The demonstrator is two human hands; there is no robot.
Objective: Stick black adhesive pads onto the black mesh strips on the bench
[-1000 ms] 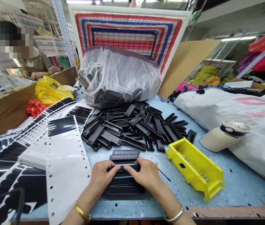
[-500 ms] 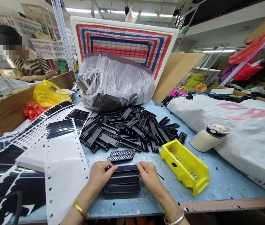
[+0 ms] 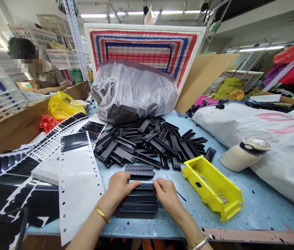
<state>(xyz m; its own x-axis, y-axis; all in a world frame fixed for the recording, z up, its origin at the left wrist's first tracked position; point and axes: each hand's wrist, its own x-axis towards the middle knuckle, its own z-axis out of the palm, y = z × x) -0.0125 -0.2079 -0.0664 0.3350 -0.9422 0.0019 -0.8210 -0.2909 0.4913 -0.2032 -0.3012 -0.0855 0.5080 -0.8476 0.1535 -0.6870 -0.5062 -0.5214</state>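
Observation:
A long black plastic strip [image 3: 145, 187] with rounded ends lies crosswise between my hands. My left hand [image 3: 120, 189] grips its left end, the thumb stretched along the top and the fingers curled behind. At the opposite end my right hand [image 3: 165, 192] pinches it between thumb and fingers. Closer to me, two similar black strips [image 3: 138, 207] lie side by side on the table. Just beyond my hands rest two black strips with a perforated pattern [image 3: 139, 171]. Farther back spreads a heap of loose black plastic pieces [image 3: 147, 144].
On the right stand a yellow bin [image 3: 214, 189] with small metal parts and a cream bottle [image 3: 243, 156] leaning on a white sack [image 3: 282, 139]. Sheets of black stickers [image 3: 80, 184] cover the left. A plastic-wrapped bundle [image 3: 136, 90] stands behind the heap. A person [image 3: 48, 76] sits far left.
The camera view has shifted, so the scene sits slightly farther right. My left thumb has slid inward along the strip. My right hand stays at its right end.

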